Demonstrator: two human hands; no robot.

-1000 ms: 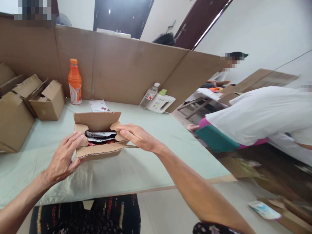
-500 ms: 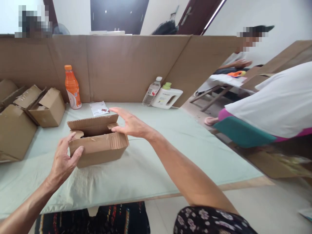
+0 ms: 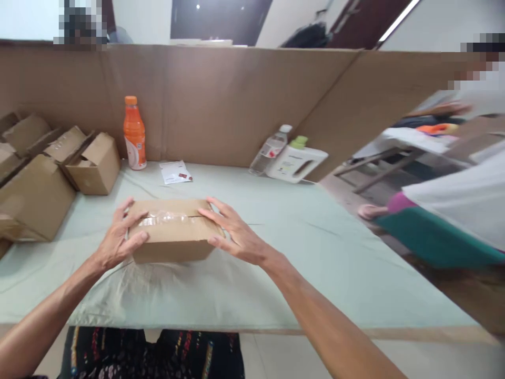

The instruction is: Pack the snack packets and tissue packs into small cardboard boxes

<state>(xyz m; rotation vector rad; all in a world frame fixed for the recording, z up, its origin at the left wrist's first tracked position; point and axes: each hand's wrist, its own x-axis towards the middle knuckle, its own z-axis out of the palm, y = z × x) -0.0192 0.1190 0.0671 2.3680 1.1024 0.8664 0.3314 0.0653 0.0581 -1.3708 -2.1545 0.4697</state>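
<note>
A brown cardboard box (image 3: 173, 251) sits on the pale green cloth of the table in front of me, a taped side with a shiny strip of clear tape (image 3: 168, 217) facing up. My left hand (image 3: 122, 235) grips its left end, thumb on the near top edge and fingers over the far side. At the right end, my right hand (image 3: 232, 231) holds the box the same way, with some fingers resting on top. What is inside the box is hidden.
Several open cardboard boxes (image 3: 37, 195) stand at the left. Along the cardboard partition (image 3: 221, 105) are an orange bottle (image 3: 134, 134), a white card (image 3: 173, 172), a clear bottle (image 3: 270, 151) and a white jug (image 3: 295, 163). Other people sit beyond, one beside a teal seat (image 3: 437, 237).
The box showed an open top with raised flaps; now a closed, taped side faces up. Both hands have closed in on its ends. The view has shifted a little.
</note>
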